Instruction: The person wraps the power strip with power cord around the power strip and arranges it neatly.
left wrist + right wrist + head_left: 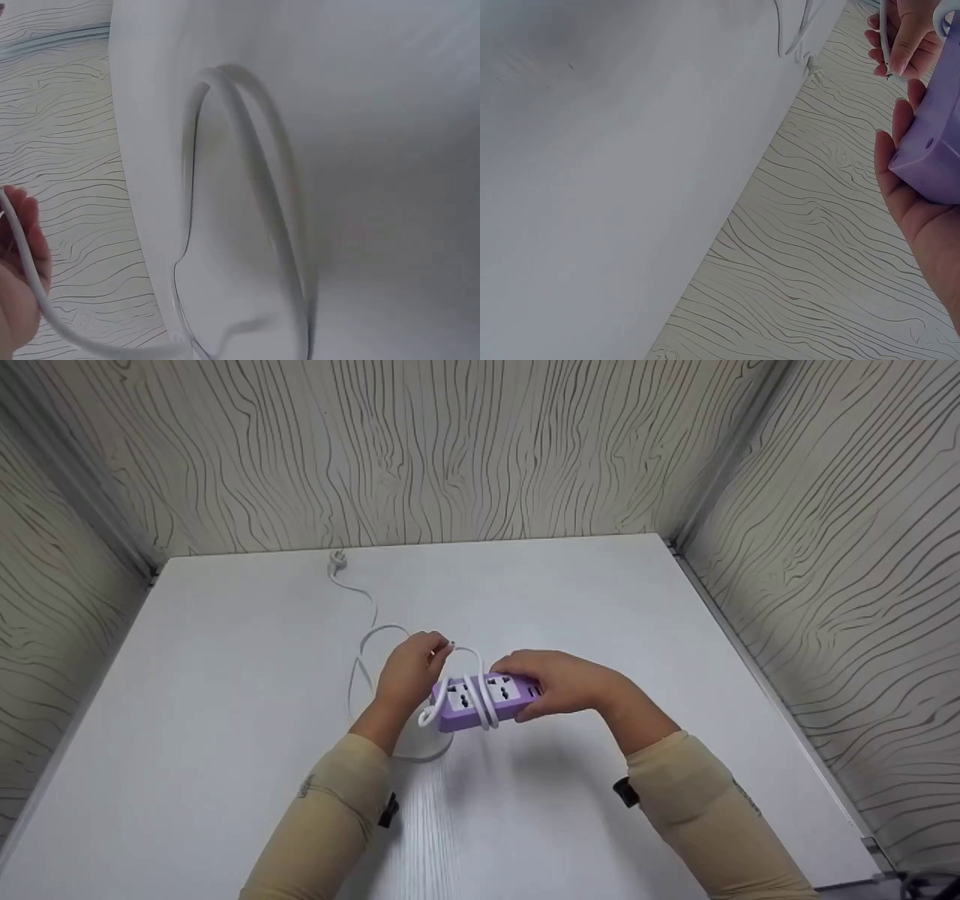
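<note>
A purple power strip (pixel 457 721) with white socket faces is held above the table, white cord wrapped several times around its left half. My right hand (pixel 559 681) grips its right end; in the right wrist view the fingers (pixel 904 135) curl under the purple casing (pixel 930 142). Just left of the strip, my left hand (pixel 411 667) pinches the white cord (pixel 471 649) between thumb and fingers. The left wrist view shows the cord (pixel 259 165) hanging in a large loop, and part of the left hand (pixel 22 277) at the edge.
Loose cord (pixel 362 649) trails over the white table (pixel 225 697) toward the back left, ending in a white plug (pixel 337 559) near the far edge. Wood-patterned panels (pixel 420 450) rise behind and at both sides.
</note>
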`<state>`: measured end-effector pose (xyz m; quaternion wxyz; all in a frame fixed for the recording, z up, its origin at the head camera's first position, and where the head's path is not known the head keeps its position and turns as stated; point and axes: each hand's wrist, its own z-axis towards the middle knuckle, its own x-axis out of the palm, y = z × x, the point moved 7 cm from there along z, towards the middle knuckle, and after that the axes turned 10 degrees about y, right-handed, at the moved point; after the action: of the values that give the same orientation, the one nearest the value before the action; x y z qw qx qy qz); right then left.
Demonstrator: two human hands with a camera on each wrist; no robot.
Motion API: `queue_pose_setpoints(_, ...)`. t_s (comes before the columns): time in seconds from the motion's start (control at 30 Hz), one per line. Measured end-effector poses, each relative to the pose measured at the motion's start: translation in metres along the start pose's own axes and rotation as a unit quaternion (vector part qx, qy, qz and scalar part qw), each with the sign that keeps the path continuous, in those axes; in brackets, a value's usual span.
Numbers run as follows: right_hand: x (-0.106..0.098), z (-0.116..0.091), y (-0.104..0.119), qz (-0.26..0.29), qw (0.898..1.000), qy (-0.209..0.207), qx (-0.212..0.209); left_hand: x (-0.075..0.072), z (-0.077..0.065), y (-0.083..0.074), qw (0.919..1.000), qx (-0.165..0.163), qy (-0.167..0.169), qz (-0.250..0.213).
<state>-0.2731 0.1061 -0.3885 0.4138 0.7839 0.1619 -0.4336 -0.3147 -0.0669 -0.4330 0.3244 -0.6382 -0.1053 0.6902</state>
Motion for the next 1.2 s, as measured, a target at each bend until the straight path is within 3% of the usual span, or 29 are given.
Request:
queue_pose_setpoints(0.17,-0.004,0.000,-0.001,0.021,1.000,-0.010,0.001,-0.003,-0.004,-0.004,0.9987,0.021,-0.023,0.041)
queue_pose_setpoints(0.4,-0.013,-0.004,-0.001,0.055,0.998,-0.034,-0.006,-0.005,-0.013,0.002,0.9915,0.068,-0.081,0.076)
queue_pose_setpoints(0.63,-0.019,-0.006,0.000,0.077,0.995,-0.056,-0.016,-0.010,-0.019,0.013,0.9883,0.036,-0.141,0.045)
queue_pose_setpoints(0.77,-0.019,-0.005,-0.001,0.081,0.995,-0.054,-0.024,-0.013,-0.023,0.017,0.9822,0.033,-0.180,0.043)
queue_pose_setpoints(1.0,-0.017,-0.004,-0.003,0.096,0.994,-0.051,-0.017,-0.022,-0.026,0.017,0.9656,0.068,-0.235,0.089)
queue_pose_setpoints(1.2,-0.015,-0.003,-0.004,0.091,0.994,-0.051,-0.017,-0.033,-0.026,0.021,0.9634,0.032,-0.266,0.002)
